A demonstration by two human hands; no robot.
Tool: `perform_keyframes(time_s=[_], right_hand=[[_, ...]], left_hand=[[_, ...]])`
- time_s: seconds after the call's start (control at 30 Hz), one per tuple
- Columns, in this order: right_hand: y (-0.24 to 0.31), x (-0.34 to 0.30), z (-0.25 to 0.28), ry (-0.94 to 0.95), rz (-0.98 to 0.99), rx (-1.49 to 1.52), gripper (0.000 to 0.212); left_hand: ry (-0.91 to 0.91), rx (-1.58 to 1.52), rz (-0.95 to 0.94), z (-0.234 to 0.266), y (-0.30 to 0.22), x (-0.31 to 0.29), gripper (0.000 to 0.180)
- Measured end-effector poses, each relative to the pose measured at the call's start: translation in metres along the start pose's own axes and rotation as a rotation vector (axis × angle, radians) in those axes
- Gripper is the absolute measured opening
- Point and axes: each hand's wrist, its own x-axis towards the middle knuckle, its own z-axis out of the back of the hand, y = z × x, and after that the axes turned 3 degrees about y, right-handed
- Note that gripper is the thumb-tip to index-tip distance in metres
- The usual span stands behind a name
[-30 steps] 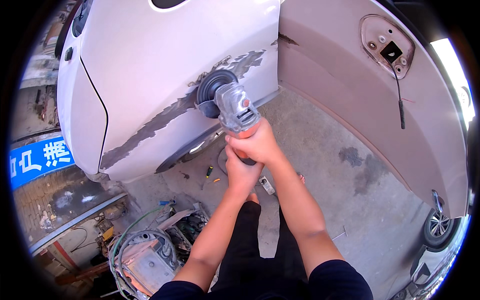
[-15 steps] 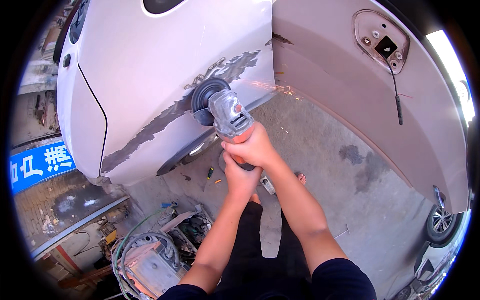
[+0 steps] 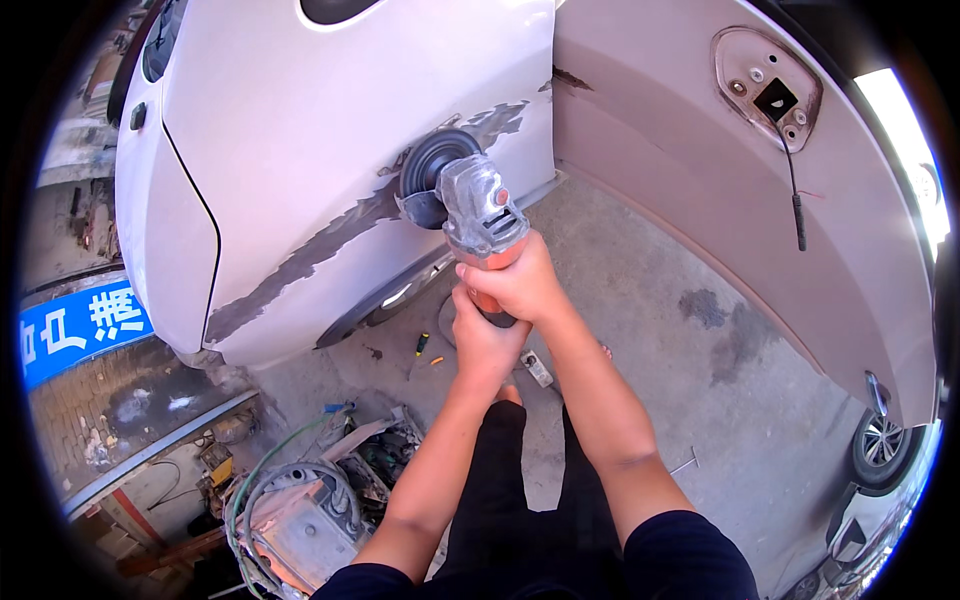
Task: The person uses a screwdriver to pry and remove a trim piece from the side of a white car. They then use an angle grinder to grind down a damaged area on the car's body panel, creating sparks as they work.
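Both my hands are closed around an angle grinder (image 3: 472, 205) with an orange body and a scuffed grey head. My right hand (image 3: 528, 285) wraps the body just behind the head. Lower down, my left hand (image 3: 485, 340) grips the rear end. The round dark disc (image 3: 428, 165) is at the white car door (image 3: 290, 140), over a long bare-metal strip (image 3: 320, 240) with ragged paint edges. Whether the disc touches the metal I cannot tell; the grinder hides part of the strip.
An open car door (image 3: 650, 150) stands to the right, a cable (image 3: 797, 215) dangling from its opening. On the concrete floor lie a screwdriver (image 3: 422, 344), a power strip (image 3: 538, 368) and a T-shaped tool (image 3: 685, 461). A hose-wrapped machine (image 3: 305, 530) is at lower left.
The grinder and both hands have moved slightly up and to the right along the bare strip. Sparks that flew rightward from the disc are no longer visible.
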Motion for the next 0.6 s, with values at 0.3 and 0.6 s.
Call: perform_keyframes(time_s=[0.3, 0.6], right_hand=[[-0.002, 0.005, 0.01, -0.034, 0.037, 0.044, 0.038], [-0.008, -0.003, 0.002, -0.005, 0.028, -0.101, 0.041]], left_hand=[[0.003, 0.123, -0.116, -0.011, 0.002, 0.011, 0.085], [-0.087, 0.039, -0.166, -0.009, 0.012, 0.0, 0.087]])
